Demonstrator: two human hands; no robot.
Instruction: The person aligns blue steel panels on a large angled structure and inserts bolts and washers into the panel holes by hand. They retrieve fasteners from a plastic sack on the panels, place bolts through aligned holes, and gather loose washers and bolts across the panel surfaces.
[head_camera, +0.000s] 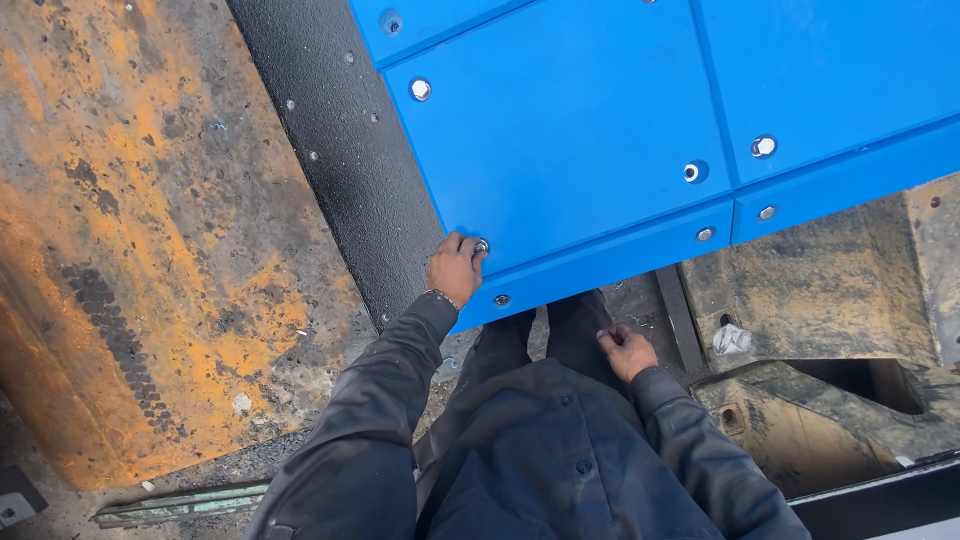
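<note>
L hand (456, 268) pinches the corner bolt (482, 245) of the blue panel (570, 130). R hand (629, 351), below the panel, rests loosely curled on thigh, holding nothing. Best keep fingertips square on bolt.

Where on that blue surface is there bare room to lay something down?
The broad middle of the blue bolted panel, between its corner bolts, is bare. The lower left corner is crowded: the left hand pinches a silver bolt there. The right hand rests on the person's thigh.

blue panel (590, 130) ahead, rusty plate (150, 250) open leftward
</note>
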